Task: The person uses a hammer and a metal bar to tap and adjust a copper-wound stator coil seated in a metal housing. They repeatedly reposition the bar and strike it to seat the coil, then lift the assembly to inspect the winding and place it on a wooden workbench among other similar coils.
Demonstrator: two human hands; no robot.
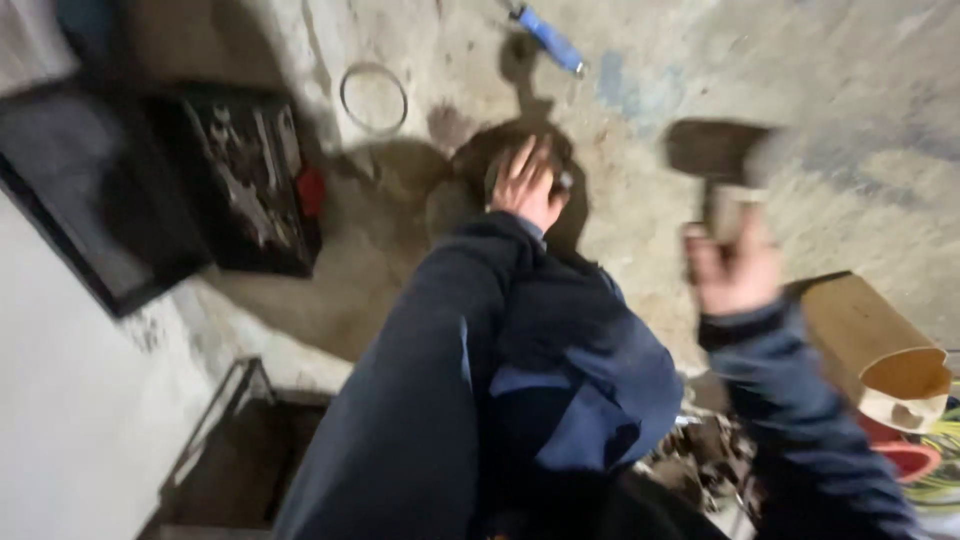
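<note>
Concrete floor [700, 60], stained and dusty, seen from above in a blurred head view.

Left hand [528, 182]: fingers spread and laid flat, pressing down on a dark round part [470, 165] on the floor, near centre. Palm covering most of the part; a small metal piece [563, 181] showing at the hand's right edge, too blurred to identify. Dark blue sleeve [430, 380] running from lower centre up to the wrist.

Right hand [735, 268]: closed in a fist around the handle of a hammer [715, 150], raised above the floor at right. Hammer head dark, blocky, smeared by motion blur, up and to the right of the left hand, well apart from the round part. Blue cuff at the wrist.

Around the hands: thin metal ring [373, 97] lying flat on the floor, up and left of the left hand. Blue-handled tool [548, 38] at the top edge. Open black toolbox [250, 180] at left, holding metal tools and something red. Black frame [90, 200] just beside it, against a pale wall. Wooden block [870, 340] at right, below the hammer hand. Clutter of small parts at bottom right, too blurred to make out.
</note>
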